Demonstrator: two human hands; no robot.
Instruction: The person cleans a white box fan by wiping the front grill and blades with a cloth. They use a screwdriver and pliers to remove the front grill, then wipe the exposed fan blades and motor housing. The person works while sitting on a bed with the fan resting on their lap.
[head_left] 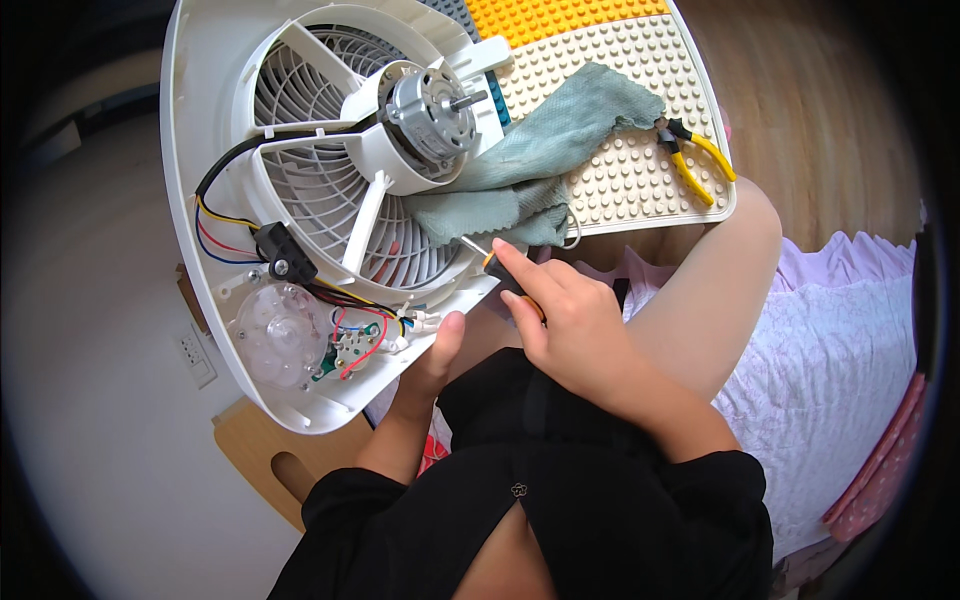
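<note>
An opened white fan housing (350, 222) lies tilted across the table's left part and above my lap. Its motor (432, 115) with a bare shaft sits in the middle, and a clear round gearbox (282, 335) with wires is at the lower left. My left hand (440, 350) grips the housing's near edge: the thumb shows on top, the fingers reach beneath and partly show through the grille. In my right hand (565, 310) is a screwdriver (490, 262) with a black and orange handle, its shaft pointing toward the housing's right lower rim. Whether the tip touches anything I cannot tell.
A grey-green cloth (560, 130) lies on the studded building-brick table (620, 200), partly beside the motor. Yellow-handled pliers (695, 162) rest at the table's right edge. A wooden chair (250, 440) stands at lower left, a lace-covered bed (810, 360) at right.
</note>
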